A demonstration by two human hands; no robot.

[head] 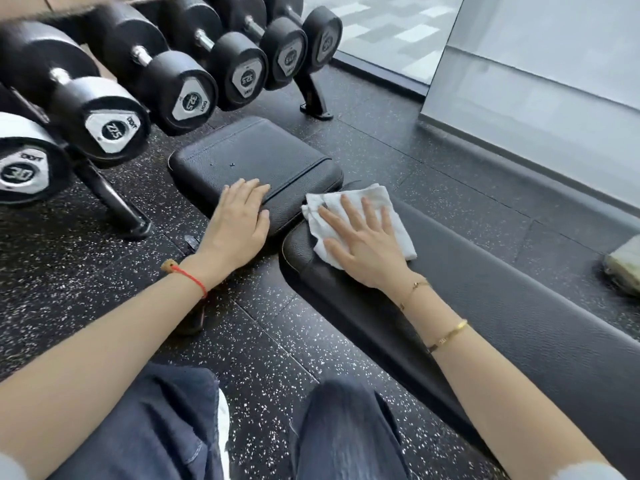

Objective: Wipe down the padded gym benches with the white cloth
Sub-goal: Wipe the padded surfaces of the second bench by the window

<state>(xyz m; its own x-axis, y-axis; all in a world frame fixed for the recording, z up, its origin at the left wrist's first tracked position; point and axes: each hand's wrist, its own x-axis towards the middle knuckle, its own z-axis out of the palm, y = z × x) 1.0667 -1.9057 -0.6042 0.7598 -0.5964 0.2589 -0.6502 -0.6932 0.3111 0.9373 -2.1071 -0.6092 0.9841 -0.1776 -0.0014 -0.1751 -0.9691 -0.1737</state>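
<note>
One white cloth (360, 225), crumpled, creased, at near end of long bench pad (502, 306); right hand (360, 244) flat on it, fingers spread. Left hand (239, 223) rests on seat pad (249, 157) corner, fingers together.

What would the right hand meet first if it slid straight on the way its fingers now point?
The right hand lies flat on the white cloth, fingers pointing toward the far end of the long pad. Going on, it would probably run off that end and meet the seat pad corner; depth is unclear.

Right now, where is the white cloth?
In the head view, the crumpled white cloth lies right of centre on the end of the long black padded bench, pressed flat under the right hand.
</note>
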